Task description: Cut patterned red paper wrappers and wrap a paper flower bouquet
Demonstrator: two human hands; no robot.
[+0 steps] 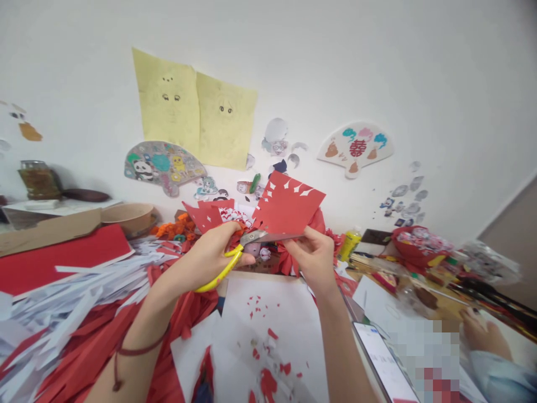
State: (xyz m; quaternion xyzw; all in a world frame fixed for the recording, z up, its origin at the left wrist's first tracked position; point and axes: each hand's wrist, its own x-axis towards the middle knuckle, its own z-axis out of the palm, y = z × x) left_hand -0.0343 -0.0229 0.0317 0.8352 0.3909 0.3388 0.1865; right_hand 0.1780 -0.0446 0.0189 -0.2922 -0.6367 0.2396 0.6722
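Observation:
Yellow-handled scissors (pixel 216 278) are in my left hand (pixel 212 252), their metal blades pointing right along the lower edge of a folded red paper (pixel 289 210). My right hand (pixel 312 257) pinches that paper at its lower right corner. Small white notches and diamond-shaped cutouts run along the paper's upper and left sides. How far the blades are parted cannot be made out. Below both hands lies a white sheet (pixel 239 324) scattered with red paper scraps (pixel 268 383).
White paper strips (pixel 96 280) and red strips (pixel 92 341) heap up on the left. A phone (pixel 381 361) lies at my right forearm. Another person's hand (pixel 484 336) rests at the far right. A yellow bottle (pixel 350 244) stands near the wall.

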